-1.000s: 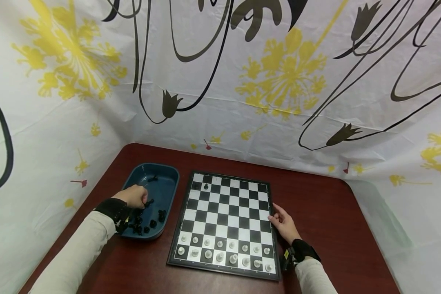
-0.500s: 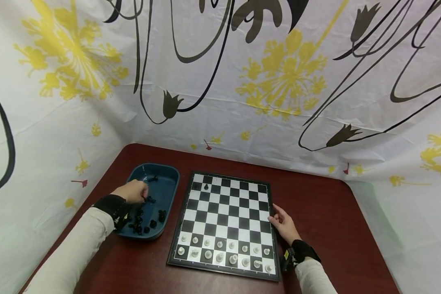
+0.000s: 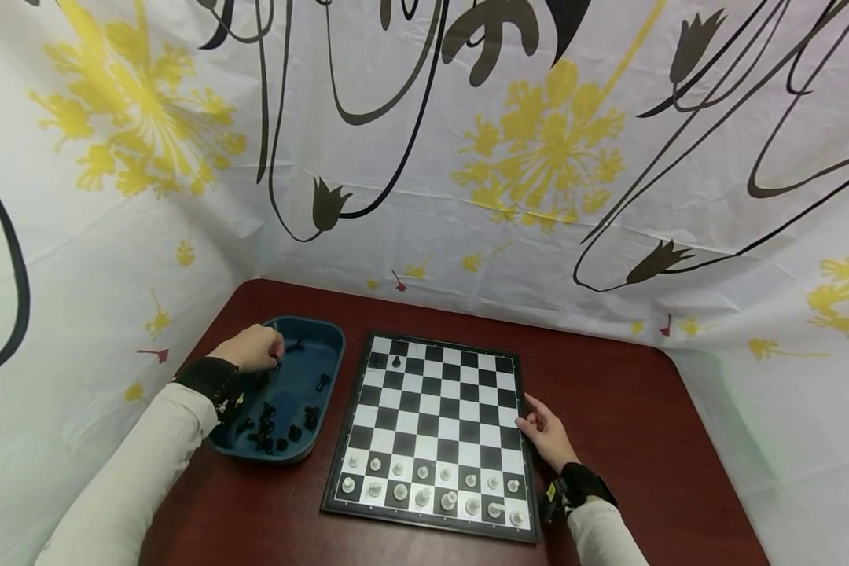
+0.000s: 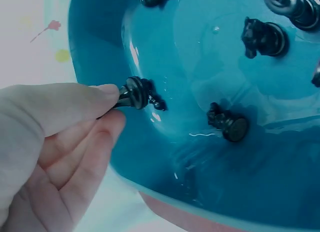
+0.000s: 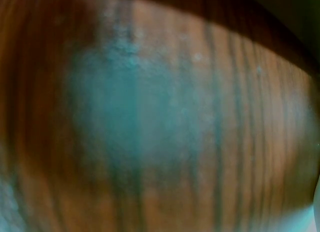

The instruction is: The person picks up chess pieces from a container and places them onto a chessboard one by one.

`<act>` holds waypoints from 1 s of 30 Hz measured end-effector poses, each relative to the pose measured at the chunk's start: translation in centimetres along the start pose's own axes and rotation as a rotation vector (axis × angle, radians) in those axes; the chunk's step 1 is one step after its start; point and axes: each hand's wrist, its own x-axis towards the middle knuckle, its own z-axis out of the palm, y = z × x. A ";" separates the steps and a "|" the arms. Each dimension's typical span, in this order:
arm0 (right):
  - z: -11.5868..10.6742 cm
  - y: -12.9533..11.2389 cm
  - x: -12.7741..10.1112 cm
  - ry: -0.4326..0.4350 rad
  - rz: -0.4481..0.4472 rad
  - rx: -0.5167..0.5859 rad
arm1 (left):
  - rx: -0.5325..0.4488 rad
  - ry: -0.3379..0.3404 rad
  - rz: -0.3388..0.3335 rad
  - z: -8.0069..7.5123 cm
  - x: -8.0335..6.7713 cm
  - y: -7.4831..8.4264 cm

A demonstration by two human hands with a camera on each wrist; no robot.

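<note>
In the left wrist view, my left hand [image 4: 60, 137] pinches a black chess piece [image 4: 131, 95] between thumb and fingers. Its base points out over a blue tray [image 3: 299, 399], and another small dark piece [image 4: 157, 101] shows just behind it. Several more black chess pieces, including a knight [image 4: 264, 38], lie loose in the tray. On the head view's right, my right hand [image 3: 548, 436] rests at the side edge of the chessboard [image 3: 439, 408], fingers relaxed. White pieces [image 3: 423, 496] fill the two near rows. One black pawn [image 3: 396, 362] stands near the far left corner, beside a dark piece [image 3: 377, 362].
The tray stands left of the board on a dark red wooden table [image 3: 622, 417]. White patterned sheets [image 3: 424, 157] hang behind and at both sides. Only blurred brown wood grain fills most of the right wrist view.
My left hand has shifted toward the tray's far left side. A dark piece near the hand now lies farther right in the tray. The right hand stays at the board's edge.
</note>
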 end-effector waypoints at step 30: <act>-0.4 -3.6 -1.4 -0.005 -0.003 -0.008 | 0.056 0.114 0.102 -2.5 6.7 4.7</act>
